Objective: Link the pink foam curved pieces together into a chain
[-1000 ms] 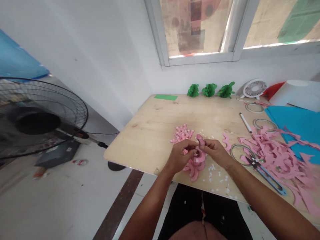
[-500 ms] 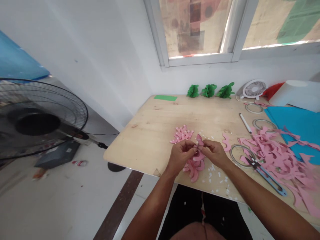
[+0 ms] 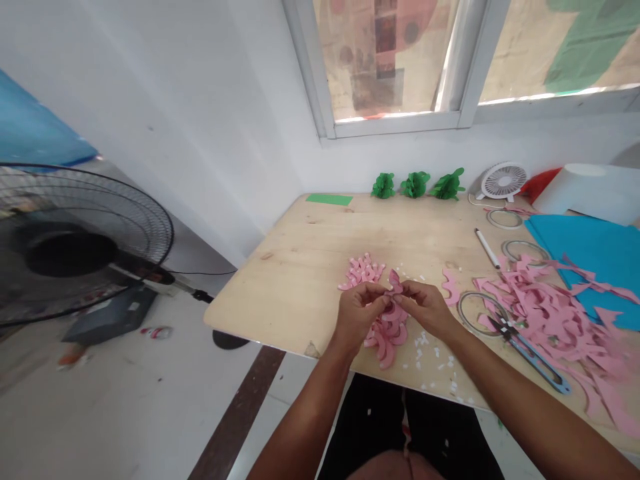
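Near the table's front edge, my left hand [image 3: 361, 310] and my right hand [image 3: 425, 305] meet, thumbs and forefingers pinched on a wavy pink paper piece [image 3: 395, 281]. One end of it sticks up between the fingertips; the rest is partly hidden by them. Just below lies a heap of curved pink paper pieces [image 3: 386, 347], and beyond my left hand a smaller pile of pink pieces with white tips [image 3: 364, 269]. A single scalloped pink piece [image 3: 451, 287] rests to the right of my right hand. Small white paper scraps [image 3: 440, 360] are scattered around.
On the right are pink offcuts [image 3: 555, 313], a blue cutter [image 3: 535, 360], tape rolls [image 3: 483, 313], a white marker [image 3: 487, 249] and blue sheets [image 3: 595, 247]. Green paper shapes [image 3: 414, 185] and a small white fan [image 3: 503, 181] line the wall. A large fan [image 3: 75, 250] stands left.
The view has shifted slightly. Both hands stay pinched on the pink paper piece, with hardly any movement of the fingers.
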Demonstrator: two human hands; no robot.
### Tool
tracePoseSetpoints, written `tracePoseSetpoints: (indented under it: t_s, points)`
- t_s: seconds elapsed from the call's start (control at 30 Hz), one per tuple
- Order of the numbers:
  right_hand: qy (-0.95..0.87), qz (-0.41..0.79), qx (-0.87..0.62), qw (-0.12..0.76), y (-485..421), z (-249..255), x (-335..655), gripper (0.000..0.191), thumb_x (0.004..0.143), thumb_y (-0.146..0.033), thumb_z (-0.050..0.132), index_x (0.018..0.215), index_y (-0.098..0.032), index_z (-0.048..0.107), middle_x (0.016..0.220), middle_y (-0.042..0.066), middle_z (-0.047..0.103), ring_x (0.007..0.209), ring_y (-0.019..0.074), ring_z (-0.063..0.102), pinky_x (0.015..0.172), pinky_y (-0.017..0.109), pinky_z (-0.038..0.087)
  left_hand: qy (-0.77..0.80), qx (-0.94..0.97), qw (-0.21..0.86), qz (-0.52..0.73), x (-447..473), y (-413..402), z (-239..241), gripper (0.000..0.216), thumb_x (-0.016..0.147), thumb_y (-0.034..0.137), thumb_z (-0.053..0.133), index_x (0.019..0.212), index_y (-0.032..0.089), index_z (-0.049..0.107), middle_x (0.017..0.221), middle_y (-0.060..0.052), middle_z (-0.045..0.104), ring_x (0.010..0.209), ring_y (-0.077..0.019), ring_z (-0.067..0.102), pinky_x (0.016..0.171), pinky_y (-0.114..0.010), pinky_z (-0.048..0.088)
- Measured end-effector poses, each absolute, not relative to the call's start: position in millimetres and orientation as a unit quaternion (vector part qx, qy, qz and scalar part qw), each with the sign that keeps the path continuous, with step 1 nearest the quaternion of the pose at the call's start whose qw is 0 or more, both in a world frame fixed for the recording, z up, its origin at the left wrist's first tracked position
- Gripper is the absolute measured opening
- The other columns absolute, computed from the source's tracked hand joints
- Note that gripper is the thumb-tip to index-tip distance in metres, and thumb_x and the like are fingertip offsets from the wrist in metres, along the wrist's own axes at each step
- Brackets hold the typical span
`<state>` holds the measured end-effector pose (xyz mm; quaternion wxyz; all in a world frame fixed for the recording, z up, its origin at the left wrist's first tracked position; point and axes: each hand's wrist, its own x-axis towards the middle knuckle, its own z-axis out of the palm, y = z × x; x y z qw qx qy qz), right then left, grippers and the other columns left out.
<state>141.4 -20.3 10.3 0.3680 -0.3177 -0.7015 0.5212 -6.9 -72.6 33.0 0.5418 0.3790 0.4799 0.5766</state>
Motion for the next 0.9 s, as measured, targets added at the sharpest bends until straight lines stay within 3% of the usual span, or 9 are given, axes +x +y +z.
tracePoseSetpoints:
  t_s: [0.23, 0.63, 0.9]
  points:
    - [-0.692, 0.523, -0.322, 0.38, -19, 7, 141, 0.02, 0.076, -0.036, 0.059, 0.069, -0.018, 0.06, 0.061, 0.0, 0.054, 0.059, 0.014, 0.048, 0.057, 0.026, 0.038, 0.47, 0.335, 0.575, 0.579, -4, -71, 38, 0.019, 0.059, 0.019, 0.073, 0.072, 0.011, 0.062, 0.06, -0.001, 0.063, 0.055, -0.0088, 0.057, 0.058, -0.021, 0.046]
    - [-0.5, 0.741, -0.255, 0.367, -22, 12, 142, 0.016, 0.07, -0.031, 0.067, 0.071, -0.015, 0.064, 0.062, -0.001, 0.058, 0.059, 0.0122, 0.052, 0.061, 0.026, 0.041, 0.422, 0.457, 0.576, 0.53, -14, -70, 42, 0.033, 0.06, 0.023, 0.074, 0.089, 0.013, 0.063, 0.067, 0.0, 0.059, 0.062, -0.0109, 0.057, 0.06, -0.024, 0.048]
    - [-0.467, 0.776, -0.229, 0.358, -24, 15, 142, 0.013, 0.071, -0.027, 0.067, 0.076, -0.015, 0.066, 0.066, 0.001, 0.062, 0.06, 0.0115, 0.054, 0.061, 0.024, 0.041, 0.444, 0.523, 0.526, 0.503, -17, -66, 43, 0.028, 0.066, 0.027, 0.07, 0.088, 0.012, 0.063, 0.063, 0.0, 0.058, 0.058, -0.0107, 0.056, 0.057, -0.024, 0.047]
